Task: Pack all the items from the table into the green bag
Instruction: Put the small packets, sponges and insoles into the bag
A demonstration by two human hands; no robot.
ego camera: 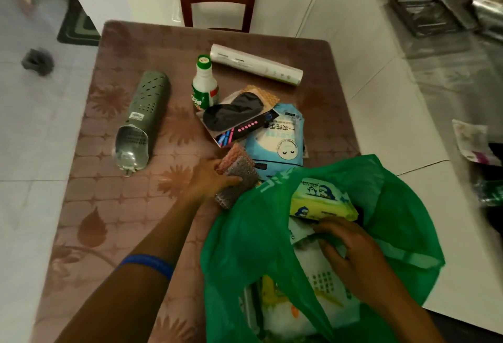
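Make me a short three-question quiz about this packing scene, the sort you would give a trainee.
1. True or false: the white plastic bottle with the green cap stands upright on the brown patterned table.
2. Which item does the left hand grip?
A. the grey perforated metal cylinder
B. the pink and grey scouring sponge stack
C. the white roll of plastic film
3. Fill in: the yellow wet-wipes pack with penguins sits inside the ____, just above the right hand.

Key: 1 true; 2 B; 3 green plastic bag.
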